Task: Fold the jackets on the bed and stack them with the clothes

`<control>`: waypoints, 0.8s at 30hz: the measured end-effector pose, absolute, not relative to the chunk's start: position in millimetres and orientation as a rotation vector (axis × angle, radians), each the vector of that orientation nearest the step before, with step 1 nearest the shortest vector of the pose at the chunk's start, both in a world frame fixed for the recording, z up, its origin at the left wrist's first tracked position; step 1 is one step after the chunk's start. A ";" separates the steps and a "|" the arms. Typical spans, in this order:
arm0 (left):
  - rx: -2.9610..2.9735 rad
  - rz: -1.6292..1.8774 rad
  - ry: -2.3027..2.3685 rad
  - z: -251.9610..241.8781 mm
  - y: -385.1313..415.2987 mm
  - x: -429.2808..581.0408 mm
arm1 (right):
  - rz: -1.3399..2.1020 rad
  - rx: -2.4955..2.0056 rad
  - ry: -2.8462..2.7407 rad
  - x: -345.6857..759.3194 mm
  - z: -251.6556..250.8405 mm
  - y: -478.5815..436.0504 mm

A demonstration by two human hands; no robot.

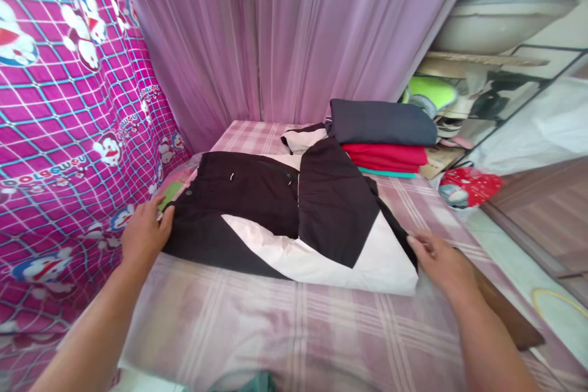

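A black and white jacket (257, 196) lies partly folded on the bed, with a sleeve folded across its front. Its left end, where a snap shows, is between the thumb and fingers of my left hand (149, 223). At the opposite end, my right hand (436, 257) has its fingers closed on the jacket's edge near the white panel. Another black and white part of the garment sticks out at the back, beside the stack of folded clothes.
Folded dark grey, red and teal clothes (383, 125) are stacked behind the jacket. A plaid sheet (229, 312) covers the bed. A brown flat object (503, 303) lies by my right forearm. Purple curtains (294, 37) hang behind, a pink patterned cloth (82, 135) left, a shelf (487, 61) right.
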State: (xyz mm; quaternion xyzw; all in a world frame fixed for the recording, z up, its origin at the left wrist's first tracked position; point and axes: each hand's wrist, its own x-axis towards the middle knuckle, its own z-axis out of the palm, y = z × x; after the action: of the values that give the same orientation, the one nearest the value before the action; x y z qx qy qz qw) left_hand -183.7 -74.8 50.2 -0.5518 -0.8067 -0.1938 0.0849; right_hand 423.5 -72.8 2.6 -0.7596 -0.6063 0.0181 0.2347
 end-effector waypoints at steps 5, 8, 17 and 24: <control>-2.127 -0.528 -2.041 29.6 -64.2 -149.1 | -0.203 -1.591 -1.774 346.2 55.1 -75.5; -2.188 -0.323 -2.067 11.5 -54.5 -136.1 | -0.161 -1.379 -2.164 291.7 49.0 -65.6; -2.218 -0.238 -2.203 -10.5 -33.3 -147.0 | -0.135 -1.702 -2.297 292.3 -34.1 -40.3; -2.179 -0.232 -2.175 -13.2 -32.4 -144.1 | -0.071 -1.634 -2.263 292.2 -24.4 -38.1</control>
State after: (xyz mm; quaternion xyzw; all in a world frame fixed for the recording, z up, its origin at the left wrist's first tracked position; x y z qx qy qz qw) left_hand -144.1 -32.4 -13.2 -0.7055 -0.7042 -0.0751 0.0268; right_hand 292.2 -38.1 -24.4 -0.5762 -0.7981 -0.0250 0.1740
